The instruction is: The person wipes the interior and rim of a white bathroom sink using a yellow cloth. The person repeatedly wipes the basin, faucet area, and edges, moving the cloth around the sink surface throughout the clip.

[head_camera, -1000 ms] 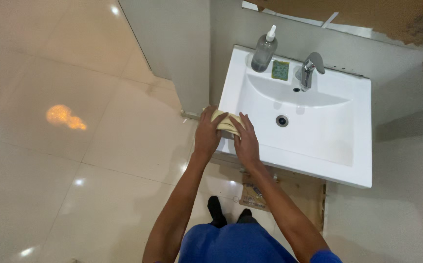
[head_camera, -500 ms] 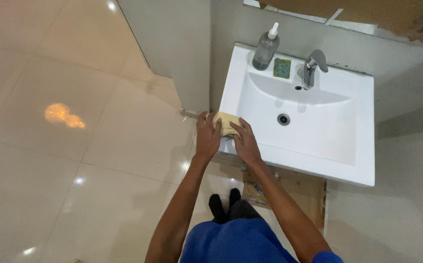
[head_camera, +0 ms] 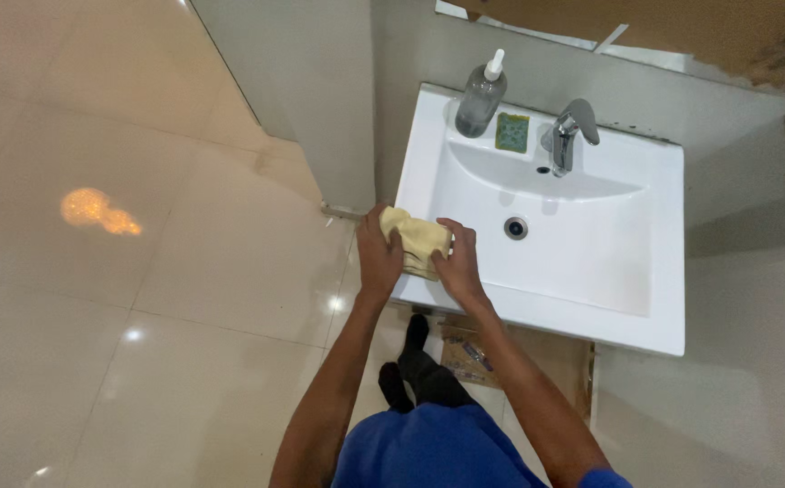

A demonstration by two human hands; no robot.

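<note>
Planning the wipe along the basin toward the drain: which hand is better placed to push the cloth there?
Probably the right hand: it rests on the basin side of the yellow cloth, nearer the drain. The left hand sits at the sink's outer front corner.

One white washbasin [head_camera: 645, 298] hangs against the wall, with one drain [head_camera: 516, 228] in its bowl and one chrome tap [head_camera: 569, 134] at its back edge. Beside the tap stand one clear soap dispenser [head_camera: 482, 98] and one green sponge [head_camera: 511, 132]. One yellow cloth [head_camera: 418, 240] lies on the basin's front left corner, and two hands are on it: one left hand [head_camera: 378, 258] and one right hand [head_camera: 456, 264]. One flattened cardboard piece [head_camera: 537, 357] lies on the floor under the basin.
</note>
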